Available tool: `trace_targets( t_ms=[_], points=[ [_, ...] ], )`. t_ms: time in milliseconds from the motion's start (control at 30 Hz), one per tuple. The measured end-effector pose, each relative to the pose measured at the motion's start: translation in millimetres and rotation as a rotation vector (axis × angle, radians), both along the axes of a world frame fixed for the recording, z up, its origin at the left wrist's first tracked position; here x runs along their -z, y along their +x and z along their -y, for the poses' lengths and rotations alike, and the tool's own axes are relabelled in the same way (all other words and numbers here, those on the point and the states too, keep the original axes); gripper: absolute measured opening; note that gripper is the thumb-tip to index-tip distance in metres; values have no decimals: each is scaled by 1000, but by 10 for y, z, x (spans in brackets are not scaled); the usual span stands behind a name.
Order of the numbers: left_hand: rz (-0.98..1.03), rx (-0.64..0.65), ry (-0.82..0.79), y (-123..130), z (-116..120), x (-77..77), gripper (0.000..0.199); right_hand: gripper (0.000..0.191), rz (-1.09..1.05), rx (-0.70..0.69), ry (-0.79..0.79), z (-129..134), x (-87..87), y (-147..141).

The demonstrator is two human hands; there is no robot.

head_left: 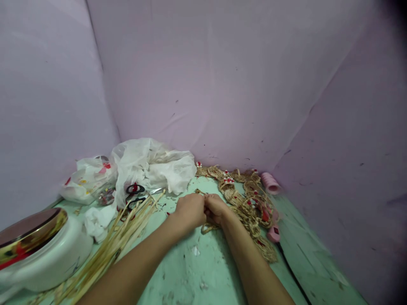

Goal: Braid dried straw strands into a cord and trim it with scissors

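My left hand (191, 209) and my right hand (216, 208) meet over the green tabletop (190, 262), both closed with their fingers pressed together. Between them is a piece of braided straw cord (209, 228), whose loop shows just below the knuckles; a little more of it sticks out above. Most of the cord is hidden by the hands. Just right of my right hand lies a pile of braided straw pieces (235, 197) with red and white beads. Long loose straw strips (127, 233) lie to the left.
Scissors (135, 189) lie beside white plastic bags (152, 165) at the back left. A white pot-like container (63, 254) stands at the left edge. On the right are a pink thread spool (270, 183) and a pink tool (274, 233) with a black cable.
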State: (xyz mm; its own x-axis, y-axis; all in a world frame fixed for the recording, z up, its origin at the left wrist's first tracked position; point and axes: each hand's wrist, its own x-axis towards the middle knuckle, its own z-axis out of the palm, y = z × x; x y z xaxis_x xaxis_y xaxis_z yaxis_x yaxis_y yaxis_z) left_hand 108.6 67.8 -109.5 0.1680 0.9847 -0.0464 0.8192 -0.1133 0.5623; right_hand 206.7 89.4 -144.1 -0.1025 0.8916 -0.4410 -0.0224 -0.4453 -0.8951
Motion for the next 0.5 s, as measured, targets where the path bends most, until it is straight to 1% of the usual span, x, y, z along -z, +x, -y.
trace_targets(
  t_ms=[33,167,233,300,333,400,467,500],
  points=[
    [12,-11,-43,-55,-52,-22,3,17,-10,-19,0,-4,-9,12],
    [126,-159,-197,-219,-251,-81,16,11,-28,-63,19,-14,-37,50],
    [252,-198,-367,-216,-293,-61,17,10,-40,-85,34,-15,-45,60],
    [423,-180,-578,-177,-301,-17,17,9,-55,-108,37,-16,-48,69],
    [501,-166,-651,-159,-300,8,16,8,-62,-117,35,-19,-46,75],
    [588,-157,-724,-143,-303,55,15,7,-53,-129,35,-29,-32,89],
    [579,-166,-738,-151,-317,94,16,7,26,-149,68,-45,-6,102],
    [550,-181,-728,-158,-326,112,17,6,107,-165,106,-55,8,105]
  ],
)
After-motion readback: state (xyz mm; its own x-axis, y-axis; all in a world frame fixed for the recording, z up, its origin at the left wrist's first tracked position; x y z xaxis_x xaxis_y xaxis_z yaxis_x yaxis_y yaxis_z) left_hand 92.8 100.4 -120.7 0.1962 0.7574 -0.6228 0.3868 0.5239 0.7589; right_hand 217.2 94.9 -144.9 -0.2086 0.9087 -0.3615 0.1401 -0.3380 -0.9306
